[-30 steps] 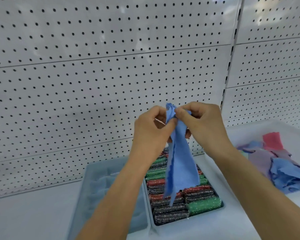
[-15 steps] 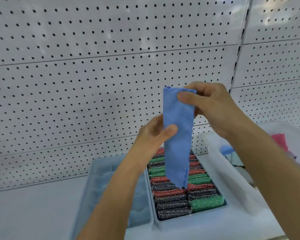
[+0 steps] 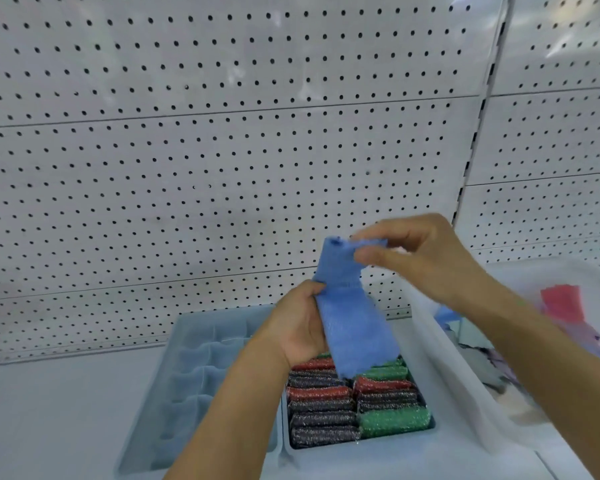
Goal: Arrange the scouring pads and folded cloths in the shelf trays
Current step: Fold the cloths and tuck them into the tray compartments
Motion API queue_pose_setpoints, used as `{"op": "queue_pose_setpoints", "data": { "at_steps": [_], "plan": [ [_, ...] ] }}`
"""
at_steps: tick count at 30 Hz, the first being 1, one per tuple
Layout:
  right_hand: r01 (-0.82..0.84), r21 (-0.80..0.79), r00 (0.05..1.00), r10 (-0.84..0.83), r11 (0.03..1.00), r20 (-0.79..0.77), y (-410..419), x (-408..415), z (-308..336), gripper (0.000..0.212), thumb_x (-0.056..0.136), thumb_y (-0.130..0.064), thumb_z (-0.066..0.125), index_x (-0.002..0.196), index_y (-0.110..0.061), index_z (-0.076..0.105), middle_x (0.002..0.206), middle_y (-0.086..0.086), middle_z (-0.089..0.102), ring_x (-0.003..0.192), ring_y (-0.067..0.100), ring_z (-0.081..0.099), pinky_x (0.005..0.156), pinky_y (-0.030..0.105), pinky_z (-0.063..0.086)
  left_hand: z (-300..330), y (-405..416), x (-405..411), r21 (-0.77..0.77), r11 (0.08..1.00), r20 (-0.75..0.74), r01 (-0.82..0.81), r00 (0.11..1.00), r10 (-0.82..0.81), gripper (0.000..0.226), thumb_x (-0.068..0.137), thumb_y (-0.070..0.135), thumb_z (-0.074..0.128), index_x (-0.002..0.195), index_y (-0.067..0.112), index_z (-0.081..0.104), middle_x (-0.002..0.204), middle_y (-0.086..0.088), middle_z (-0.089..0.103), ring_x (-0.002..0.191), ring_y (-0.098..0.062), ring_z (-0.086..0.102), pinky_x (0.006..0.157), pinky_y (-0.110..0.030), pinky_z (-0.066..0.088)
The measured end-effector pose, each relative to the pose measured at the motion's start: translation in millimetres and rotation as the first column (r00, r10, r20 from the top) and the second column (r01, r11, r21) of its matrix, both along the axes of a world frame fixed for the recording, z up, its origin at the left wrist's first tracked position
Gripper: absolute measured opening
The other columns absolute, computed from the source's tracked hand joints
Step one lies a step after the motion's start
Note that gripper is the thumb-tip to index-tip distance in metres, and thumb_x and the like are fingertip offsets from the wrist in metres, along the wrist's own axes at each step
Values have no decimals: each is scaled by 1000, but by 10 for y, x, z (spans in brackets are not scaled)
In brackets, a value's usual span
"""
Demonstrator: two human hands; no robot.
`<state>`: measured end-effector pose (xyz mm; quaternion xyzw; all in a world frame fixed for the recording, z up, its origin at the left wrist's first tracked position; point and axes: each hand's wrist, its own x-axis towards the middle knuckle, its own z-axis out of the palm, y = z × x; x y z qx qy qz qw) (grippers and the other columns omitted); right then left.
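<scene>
A blue cloth (image 3: 352, 320), folded into a long strip, hangs upright above the trays. My right hand (image 3: 420, 258) pinches its top end between thumb and fingers. My left hand (image 3: 298, 327) grips the strip at its middle from the left. Below it, a tray (image 3: 361, 455) holds rows of red, black and green glittery scouring pads (image 3: 347, 407). Left of that stands a pale blue divided tray (image 3: 194, 375) with nothing visible in its compartments.
A translucent white bin (image 3: 451, 382) at the right holds loose cloths, among them a pink one (image 3: 563, 303) and blue ones. A white pegboard wall (image 3: 222, 150) rises behind the white shelf (image 3: 49, 420).
My left hand has closed round the middle of the blue strip. My right hand has lowered a little, still pinching the top, and the cloth hangs shorter over the pads.
</scene>
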<state>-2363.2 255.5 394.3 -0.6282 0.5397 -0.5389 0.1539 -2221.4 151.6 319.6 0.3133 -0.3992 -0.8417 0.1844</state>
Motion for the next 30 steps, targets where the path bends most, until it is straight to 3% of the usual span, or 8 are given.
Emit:
{"op": "queue_pose_setpoints", "data": {
  "at_steps": [4, 9, 12, 14, 16, 19, 24, 30],
  "plan": [
    [-91, 28, 960, 95, 995, -262, 178, -53, -478, 12, 80, -16, 76, 92, -18, 78, 95, -10, 74, 93, 8, 67, 79, 28, 53, -5, 30, -49, 206, 978, -118, -38, 991, 63, 56, 100, 44, 30, 122, 0, 58, 94, -22, 71, 78, -32, 71, 71, -41, 58],
    [-126, -23, 899, 105, 992, -425, 316, -217, -779, 29, 77, -42, 73, 97, -22, 77, 113, -11, 69, 112, 7, 60, 93, 33, 47, -94, 93, -106, 204, 977, -119, -58, 989, 83, 49, 95, 30, 50, 132, -3, 51, 128, -26, 59, 105, -36, 61, 87, -51, 48],
    [-75, -31, 656, 26, 997, -754, 313, -258, -852, 49, 73, -55, 69, 115, -30, 65, 127, -12, 61, 120, 7, 51, 99, 29, 37, -202, 118, -99, 178, 979, -103, -100, 988, 119, 37, 96, 10, 48, 129, -5, 50, 120, -27, 62, 97, -38, 63, 81, -51, 50],
    [-68, -150, 510, -95, 986, -855, 235, -260, -923, 39, 76, -37, 64, 114, -30, 57, 124, -6, 63, 115, 13, 52, 93, 32, 40, -224, 165, -61, 170, 978, -90, -117, 987, 134, 32, 97, 8, 46, 125, -7, 52, 112, -26, 65, 90, -37, 65, 76, -49, 52],
    [-44, -211, 681, -125, 977, -722, 212, -150, -929, 31, 75, -21, 58, 104, -29, 58, 109, -7, 68, 102, 13, 58, 83, 31, 44, -272, 190, -24, 120, 986, -58, -117, 990, 125, 35, 98, 11, 46, 128, -7, 51, 112, -24, 65, 92, -34, 66, 79, -46, 55],
    [58, -69, 987, -67, 996, -143, 183, 47, -774, 7, 78, -20, 66, 84, -24, 66, 78, -9, 65, 70, 4, 56, 67, 20, 45, -382, 223, 44, -133, 984, 15, -118, 993, 121, 47, 101, 45, 40, 133, 14, 56, 132, -11, 60, 116, -23, 61, 96, -42, 51],
    [29, 187, 879, -114, 982, 462, -101, 224, -612, 6, 84, -7, 69, 86, -2, 67, 81, 8, 70, 72, 20, 67, 65, 35, 53, -286, 390, 232, -338, 938, -80, -80, 995, 56, 73, 84, 74, 16, 125, 33, 60, 124, 2, 68, 117, -16, 63, 98, -43, 49],
    [-25, 312, 850, -144, 950, 507, -345, 681, -725, 23, 88, -48, 53, 101, -32, 63, 91, -12, 72, 82, 3, 70, 62, 16, 54, -279, 296, 339, -564, 757, -79, -331, 934, 349, 34, 90, 54, 52, 106, 24, 61, 100, -1, 72, 88, -14, 71, 77, -36, 60]
  ]
}}
